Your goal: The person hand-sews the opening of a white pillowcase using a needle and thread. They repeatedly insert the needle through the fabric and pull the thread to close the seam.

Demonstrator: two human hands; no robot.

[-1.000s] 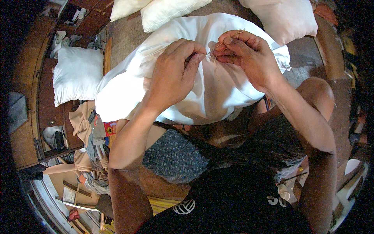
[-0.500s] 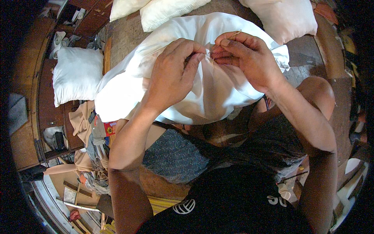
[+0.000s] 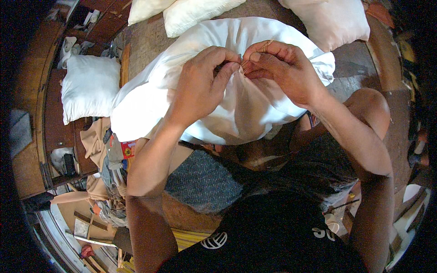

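Note:
A large, puffy white satin cushion (image 3: 145, 102) lies in front of me, its shiny cloth gathered into folds toward the middle. My left hand (image 3: 198, 91) is closed on it, thumb and forefinger pinching a bit of the cloth. Right beside that pinch, the closed fingers of my right hand (image 3: 289, 73) grip a thin tan thread (image 3: 266, 45), part of which loops over the forefinger. The fingertips of both hands almost meet at the gathered spot. Whether a needle is between the right fingers cannot be made out.
Cream pillows (image 3: 200, 16) lie at the far edge, with a pinkish pillow (image 3: 330, 22) at far right. Another white pillow (image 3: 91, 86) rests at left by a wooden cabinet (image 3: 59, 132). Crumpled clothes (image 3: 98, 148) hang below it. My bent knee (image 3: 371, 107) is at right.
My right hand has come left and slightly down, closer to the left fingertips. The cloth's folds have shifted a little; my left hand keeps its pinch.

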